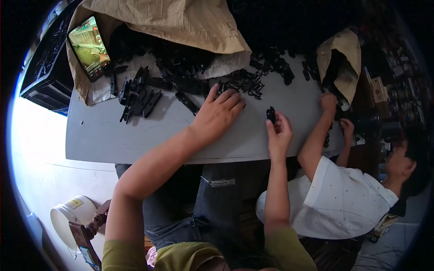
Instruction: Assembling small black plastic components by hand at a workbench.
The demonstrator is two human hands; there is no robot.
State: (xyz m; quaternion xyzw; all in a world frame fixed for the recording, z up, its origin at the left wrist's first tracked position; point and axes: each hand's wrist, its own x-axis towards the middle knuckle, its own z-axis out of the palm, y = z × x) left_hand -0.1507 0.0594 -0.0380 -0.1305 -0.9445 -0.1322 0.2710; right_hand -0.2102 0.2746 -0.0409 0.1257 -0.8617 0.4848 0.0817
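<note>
My left hand point(219, 112) is palm down on the grey table, thumb apart and fingers reaching at the near edge of a heap of small black plastic parts point(246, 83). Nothing shows gripped in it, though its fingertips are partly hidden. Between the thumb and fingers of my right hand point(280, 133), a small black plastic piece point(271, 115) is held upright just above the table. Longer black plastic parts point(140, 99) lie piled to the left. One long black part point(186, 103) rests right beside my left hand.
A brown paper sack point(181, 22) spreads over the table's far side, with a lit phone point(89, 47) leaning at its left. A co-worker in a white shirt point(339, 198) sits at the right, hands near another sack point(352, 49). A white bucket point(74, 217) stands lower left.
</note>
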